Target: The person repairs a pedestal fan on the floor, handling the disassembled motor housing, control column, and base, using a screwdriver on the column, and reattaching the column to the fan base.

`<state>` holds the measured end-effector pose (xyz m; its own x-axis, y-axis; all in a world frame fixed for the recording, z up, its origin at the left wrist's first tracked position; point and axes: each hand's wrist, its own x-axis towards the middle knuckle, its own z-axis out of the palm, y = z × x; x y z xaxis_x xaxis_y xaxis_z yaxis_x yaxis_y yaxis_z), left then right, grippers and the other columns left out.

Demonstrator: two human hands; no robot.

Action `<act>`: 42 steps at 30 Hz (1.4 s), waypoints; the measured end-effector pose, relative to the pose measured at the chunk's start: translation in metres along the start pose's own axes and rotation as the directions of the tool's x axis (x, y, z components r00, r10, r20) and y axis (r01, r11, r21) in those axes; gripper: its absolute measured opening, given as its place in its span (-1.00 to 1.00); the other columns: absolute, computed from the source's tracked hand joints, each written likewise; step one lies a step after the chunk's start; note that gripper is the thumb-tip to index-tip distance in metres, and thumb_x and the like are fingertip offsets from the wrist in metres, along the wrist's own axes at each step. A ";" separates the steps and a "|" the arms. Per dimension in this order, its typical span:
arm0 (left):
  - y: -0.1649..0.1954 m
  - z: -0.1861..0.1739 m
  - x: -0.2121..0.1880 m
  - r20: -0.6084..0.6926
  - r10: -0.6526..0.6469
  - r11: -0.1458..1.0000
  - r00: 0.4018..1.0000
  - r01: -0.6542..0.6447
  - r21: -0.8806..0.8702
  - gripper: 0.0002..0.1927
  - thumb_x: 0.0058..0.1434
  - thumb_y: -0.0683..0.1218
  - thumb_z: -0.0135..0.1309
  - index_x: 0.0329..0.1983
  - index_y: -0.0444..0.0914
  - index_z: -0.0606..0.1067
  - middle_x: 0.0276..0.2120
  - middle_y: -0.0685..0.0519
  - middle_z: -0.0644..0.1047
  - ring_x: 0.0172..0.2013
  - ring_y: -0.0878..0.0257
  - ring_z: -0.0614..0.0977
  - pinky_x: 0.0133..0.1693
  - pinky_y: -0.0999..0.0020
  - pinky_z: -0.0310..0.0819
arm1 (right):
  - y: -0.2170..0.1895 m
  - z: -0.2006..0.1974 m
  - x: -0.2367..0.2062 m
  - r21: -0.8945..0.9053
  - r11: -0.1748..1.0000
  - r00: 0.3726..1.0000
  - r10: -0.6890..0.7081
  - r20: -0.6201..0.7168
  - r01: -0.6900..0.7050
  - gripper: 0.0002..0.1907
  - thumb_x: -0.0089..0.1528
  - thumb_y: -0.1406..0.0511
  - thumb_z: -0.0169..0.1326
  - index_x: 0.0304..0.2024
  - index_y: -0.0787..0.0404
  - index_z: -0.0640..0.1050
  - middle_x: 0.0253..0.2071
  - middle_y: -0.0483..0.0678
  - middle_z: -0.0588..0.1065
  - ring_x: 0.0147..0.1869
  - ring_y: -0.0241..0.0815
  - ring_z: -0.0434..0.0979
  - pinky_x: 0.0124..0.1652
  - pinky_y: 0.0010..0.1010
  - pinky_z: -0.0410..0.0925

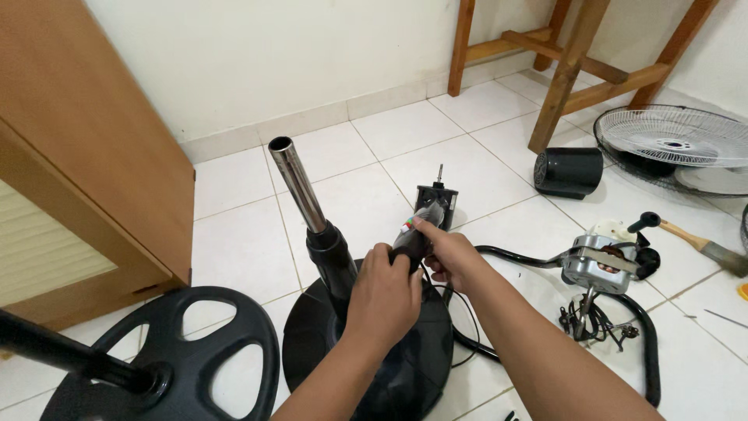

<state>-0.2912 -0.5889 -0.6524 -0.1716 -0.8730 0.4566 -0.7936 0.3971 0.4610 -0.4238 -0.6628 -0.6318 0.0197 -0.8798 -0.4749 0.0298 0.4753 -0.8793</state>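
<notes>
Both the left hand (383,290) and right hand (452,257) are clamping the black switch housing (425,226) just beside the fan pole (300,183), best holding it steady, gripping firmly.

A dark, rounded fan housing (421,230) with a small red-and-green mark on its side sits tilted above the round black base (397,366), just right of the base's pole (308,195). A black boxy part (436,196) with a thin metal pin sticking up lies just behind it.
</notes>
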 end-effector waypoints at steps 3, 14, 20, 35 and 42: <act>0.001 -0.001 0.004 -0.045 0.029 0.998 0.999 -0.031 -0.050 -0.77 0.22 -0.07 0.17 -0.22 -0.36 0.53 -0.08 -0.23 0.46 -0.06 -0.14 0.53 -0.07 0.02 0.46 | 0.000 -0.006 0.005 -0.013 1.000 1.000 -0.005 -0.014 0.005 -0.48 0.14 -0.17 0.14 -0.40 0.12 0.49 -0.52 -0.16 0.34 -0.48 -0.30 0.26 -0.46 -0.40 0.22; 0.004 0.030 -0.008 -0.197 0.270 0.951 0.943 -0.293 -0.099 -0.74 0.26 -0.12 0.16 -0.10 -0.35 0.40 0.15 -0.42 0.45 -0.04 -0.26 0.57 0.01 -0.01 0.48 | 0.026 -0.058 0.031 0.045 0.991 0.992 0.127 0.026 -0.128 -0.34 0.18 -0.25 0.02 -0.33 0.23 0.49 -0.51 -0.09 0.31 -0.45 -0.19 0.26 -0.34 -0.34 0.32; 0.007 0.029 -0.020 -0.047 0.041 0.877 0.998 -0.059 -0.476 -0.68 0.31 -0.11 0.04 0.03 -0.37 0.31 0.07 -0.37 0.51 -0.18 -0.14 0.65 -0.13 0.10 0.52 | 0.039 -0.067 0.035 -0.044 0.992 0.990 0.118 0.080 -0.115 -0.36 0.11 -0.33 0.01 -0.30 0.05 0.54 -0.46 -0.17 0.41 -0.46 -0.30 0.19 -0.38 -0.41 0.19; -0.004 0.063 0.016 0.762 -0.271 0.001 0.589 0.791 -0.611 -0.55 0.40 0.16 -0.09 -0.02 -0.33 0.47 -0.27 -0.09 0.59 -0.34 0.18 0.67 -0.14 0.24 0.63 | 0.061 -0.086 0.030 -0.008 0.997 0.985 0.083 0.153 -0.082 -0.26 0.14 -0.20 0.04 0.02 0.28 0.53 -0.09 0.09 0.57 -0.02 -0.06 0.58 0.00 -0.20 0.46; 0.005 0.045 0.019 0.767 -0.323 0.060 0.555 0.820 -0.569 -0.34 0.26 0.28 0.11 -0.03 -0.44 0.52 -0.24 -0.12 0.62 -0.32 0.13 0.69 -0.19 0.21 0.67 | 0.056 -0.076 0.022 -0.167 0.982 0.989 0.105 0.103 -0.087 -0.31 0.12 -0.27 0.03 -0.14 0.17 0.56 -0.27 0.00 0.52 -0.24 -0.15 0.46 -0.22 -0.31 0.37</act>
<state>-0.3249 -0.6163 -0.6760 -0.2860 -0.8299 -0.4790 0.1437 -0.5314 0.8348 -0.4981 -0.6555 -0.6938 0.1260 -0.8197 -0.5587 -0.1396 0.5430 -0.8281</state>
